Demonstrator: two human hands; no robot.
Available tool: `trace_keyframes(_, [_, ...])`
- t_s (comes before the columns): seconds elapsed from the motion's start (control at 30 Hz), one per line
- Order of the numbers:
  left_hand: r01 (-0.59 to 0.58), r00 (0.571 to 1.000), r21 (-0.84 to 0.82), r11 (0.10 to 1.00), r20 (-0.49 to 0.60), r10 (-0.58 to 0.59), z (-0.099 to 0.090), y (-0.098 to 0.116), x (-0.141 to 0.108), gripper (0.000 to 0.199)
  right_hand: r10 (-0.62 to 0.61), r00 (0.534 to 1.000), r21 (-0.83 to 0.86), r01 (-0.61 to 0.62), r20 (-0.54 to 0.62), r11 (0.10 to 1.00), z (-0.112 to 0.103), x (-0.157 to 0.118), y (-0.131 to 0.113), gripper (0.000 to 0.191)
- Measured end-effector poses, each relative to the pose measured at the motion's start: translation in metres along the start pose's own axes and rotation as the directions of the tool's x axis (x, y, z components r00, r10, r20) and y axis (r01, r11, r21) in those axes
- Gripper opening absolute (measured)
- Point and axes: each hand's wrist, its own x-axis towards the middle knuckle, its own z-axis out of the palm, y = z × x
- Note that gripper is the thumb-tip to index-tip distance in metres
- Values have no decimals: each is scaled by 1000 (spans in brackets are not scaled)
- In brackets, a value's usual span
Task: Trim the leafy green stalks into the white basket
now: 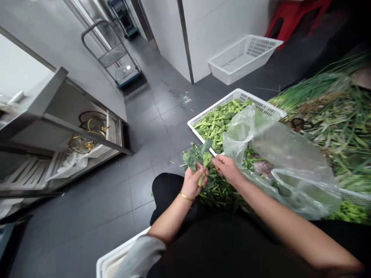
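Note:
My left hand [194, 180] is closed around a leafy green vegetable stem [206, 159], with its broad leaves spreading above the fingers. Close beside it on the right, my right hand [227, 169] is pinched at the stem's edge; whatever lies between those fingertips is too small to make out. Beneath both hands is a pile of dark loose leaves [218, 195]. Just beyond them, a white slotted basket [199, 135] holds many cut green stems [214, 123]. A clear plastic bag [290, 154] with greens inside lies against the basket's right side.
Spring onions [315, 92] are heaped at the right. A white basket [232, 67] stands by the wall near a red stool [285, 19]. At left are a steel shelf unit [87, 135] and a trolley [116, 58]. Another white container [106, 260] sits at lower left.

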Motion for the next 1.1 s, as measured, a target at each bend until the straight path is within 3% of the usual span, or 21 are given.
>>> trace_keyframes(0.1, [37,999,-8,999,32,-36,0,23,37,40,175,984,36,-175,-12,984,-9,0,27,42])
trace_keyframes(0.17, [64,997,34,997,30,-65,14,35,89,40,191,978,-40,-188,82,981,-7,-12,45,38])
trace_keyframes(0.3, [101,981,164,981,150,-126,73,51,221,31,95,958,-338,3,272,941,-1,-36,66,26])
trace_keyframes(0.33, [98,987,201,975,107,-122,89,54,246,26,64,957,-406,59,282,912,-4,-38,67,24])
trace_keyframes(0.4, [79,996,244,966,27,-88,112,57,272,18,24,963,-493,116,269,863,-16,-41,65,22])
trace_keyframes(0.43, [67,997,244,967,19,-74,116,58,273,15,10,968,-507,123,251,853,-23,-41,63,22])
trace_keyframes(0.53, [157,969,168,973,165,-185,99,57,231,13,-14,962,-452,141,273,881,-40,-42,52,15])
trace_keyframes(0.57, [240,938,129,962,225,-264,86,55,206,16,-14,949,-406,148,314,902,-42,-41,47,13])
trace_keyframes(0.6, [330,903,79,941,262,-339,71,51,179,21,-10,936,-350,142,351,926,-43,-40,41,24])
trace_keyframes(0.67, [472,847,-12,882,284,-450,41,42,123,33,7,927,-197,72,374,978,-39,-35,25,50])
trace_keyframes(0.77, [563,804,-54,825,269,-531,11,26,53,41,27,955,107,-61,295,992,-27,-20,-6,47])
trace_keyframes(0.8, [556,809,-43,830,255,-529,4,22,38,42,30,960,181,-83,277,980,-21,-16,-16,44])
trace_keyframes(0.87, [458,878,-27,889,172,-447,-7,16,19,41,33,978,239,-83,207,968,-5,-15,-32,40])
trace_keyframes(0.93, [277,961,-47,960,-14,-278,-17,15,13,39,-13,997,146,2,76,989,12,-29,-43,38])
trace_keyframes(0.97, [192,973,-67,979,-120,-199,-22,16,13,38,-103,994,58,101,28,993,19,-41,-45,35])
trace_keyframes(1.0, [132,968,-91,987,-204,-148,-25,17,15,37,-240,970,-39,241,32,970,25,-55,-46,31])
trace_keyframes(1.03, [94,959,-115,989,-258,-121,-29,18,16,36,-395,914,-126,404,88,906,29,-69,-46,24])
trace_keyframes(1.1, [78,957,-151,985,-265,-117,-32,19,17,33,-639,724,-225,689,259,689,32,-93,-44,15])
